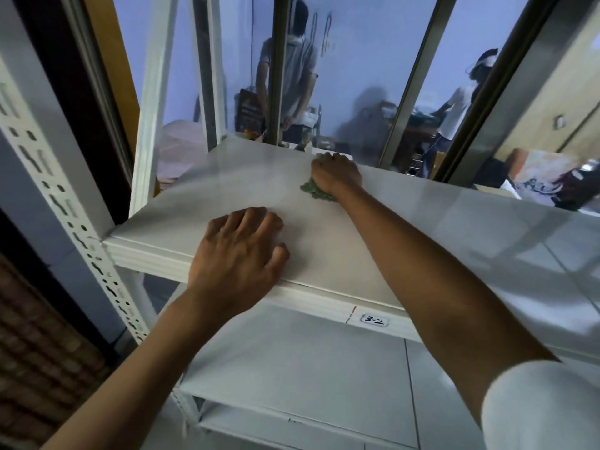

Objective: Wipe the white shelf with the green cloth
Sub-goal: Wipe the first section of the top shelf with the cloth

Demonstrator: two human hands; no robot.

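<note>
The white shelf (246,186) is a flat board on a white metal rack, running from the near left to the far right. My right hand (336,172) reaches to the shelf's far edge and presses the crumpled green cloth (314,190) against the board; only a bit of cloth shows under the palm. My left hand (238,254) lies flat on the near front edge, fingers spread, holding nothing.
Perforated white uprights (65,203) stand at the left. Lower white shelves (292,368) sit beneath, and a label reading 3-2 (374,320) is on the front rim. Behind the rack a glass partition (373,60) with metal frames shows people beyond it.
</note>
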